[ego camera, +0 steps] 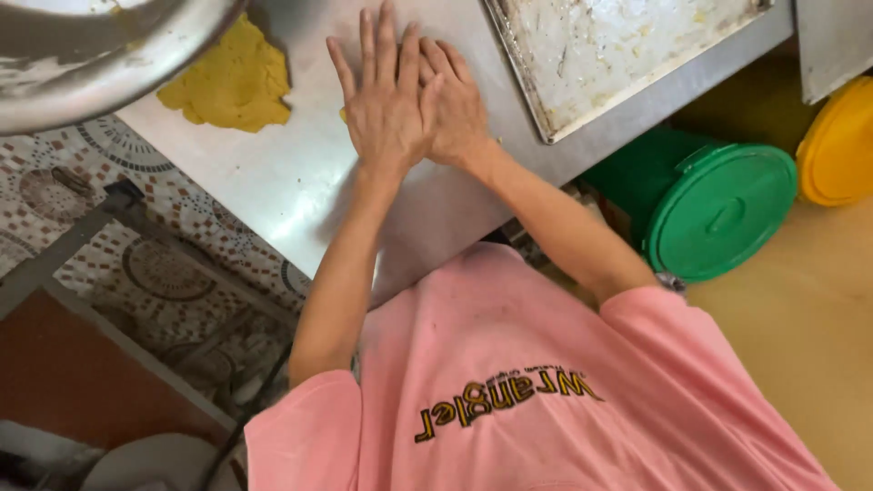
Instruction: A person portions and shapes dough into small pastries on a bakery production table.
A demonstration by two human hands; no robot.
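A food-preparation kitchen. A steel worktable [273, 173] bears yellow dough [232, 82] and a floured metal baking tray [627, 45]

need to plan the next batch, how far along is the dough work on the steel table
Done: nothing shaped shows; the floured tray looks bare. In hand: left hand and right hand press flat together on the steel table, yellow barely showing beneath. Left: the big yellow dough lump lies untouched beside them.

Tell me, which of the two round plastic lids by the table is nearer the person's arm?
The green lid, on the green tub just beside the right forearm. The yellow lid sits farther off, at the picture's right edge.
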